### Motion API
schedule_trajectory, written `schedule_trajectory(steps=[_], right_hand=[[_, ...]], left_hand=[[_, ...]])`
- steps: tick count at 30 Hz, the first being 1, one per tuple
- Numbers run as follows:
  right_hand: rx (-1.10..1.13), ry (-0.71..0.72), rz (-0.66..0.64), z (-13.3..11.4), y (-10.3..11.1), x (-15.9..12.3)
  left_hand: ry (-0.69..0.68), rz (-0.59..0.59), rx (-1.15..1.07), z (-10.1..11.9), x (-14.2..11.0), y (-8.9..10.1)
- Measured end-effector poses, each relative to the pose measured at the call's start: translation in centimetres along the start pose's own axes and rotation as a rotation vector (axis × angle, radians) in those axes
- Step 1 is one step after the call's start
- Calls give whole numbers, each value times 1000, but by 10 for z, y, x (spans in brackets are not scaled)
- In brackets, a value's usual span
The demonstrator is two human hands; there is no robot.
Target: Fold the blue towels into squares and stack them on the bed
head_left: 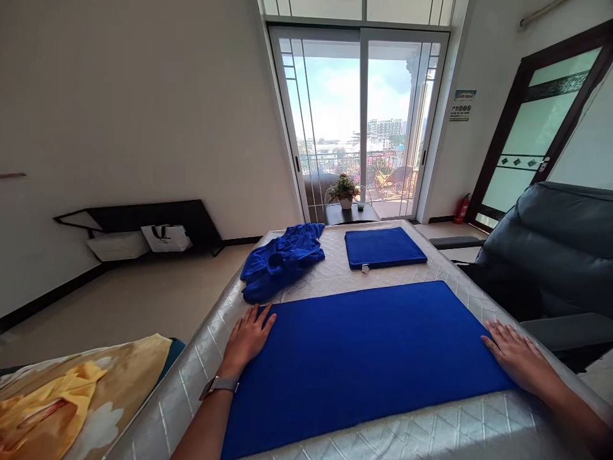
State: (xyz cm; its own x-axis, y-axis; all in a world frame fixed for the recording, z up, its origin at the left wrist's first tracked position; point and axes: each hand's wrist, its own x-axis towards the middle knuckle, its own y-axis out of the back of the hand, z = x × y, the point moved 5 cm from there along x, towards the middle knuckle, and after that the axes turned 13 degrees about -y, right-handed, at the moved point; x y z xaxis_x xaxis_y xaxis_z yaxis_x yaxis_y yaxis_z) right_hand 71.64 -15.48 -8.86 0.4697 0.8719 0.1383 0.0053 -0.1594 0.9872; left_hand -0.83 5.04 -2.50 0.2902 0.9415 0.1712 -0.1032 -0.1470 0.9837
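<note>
A large blue towel (364, 354) lies spread flat on a silver quilted mattress (431, 428). My left hand (246, 338) rests flat on the towel's left edge, fingers stretched out, with a watch on the wrist. Over on the towel's right edge lies my right hand (517, 358), also flat with fingers apart. Neither hand holds anything. Farther back, a folded blue towel (383, 247) sits squared up, and a crumpled blue towel (280, 262) is heaped at the back left.
A dark grey armchair (550, 249) stands close on the right. A yellow patterned pillow (71, 396) lies at lower left. Beyond the mattress is a small dark table with a potted plant (343, 190) before glass sliding doors. A black shelf leans against the left wall.
</note>
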Motion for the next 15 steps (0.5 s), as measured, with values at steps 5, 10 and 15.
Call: schedule_trajectory(steps=[5, 10, 15], right_hand=[[122, -22, -41, -35, 40, 51], [208, -87, -224, -80, 68, 114], [205, -141, -253, -97, 65, 158]], left_hand=[[18, 14, 11, 6, 1, 5], [30, 14, -2, 10, 0, 13], [19, 34, -2, 5, 0, 10]])
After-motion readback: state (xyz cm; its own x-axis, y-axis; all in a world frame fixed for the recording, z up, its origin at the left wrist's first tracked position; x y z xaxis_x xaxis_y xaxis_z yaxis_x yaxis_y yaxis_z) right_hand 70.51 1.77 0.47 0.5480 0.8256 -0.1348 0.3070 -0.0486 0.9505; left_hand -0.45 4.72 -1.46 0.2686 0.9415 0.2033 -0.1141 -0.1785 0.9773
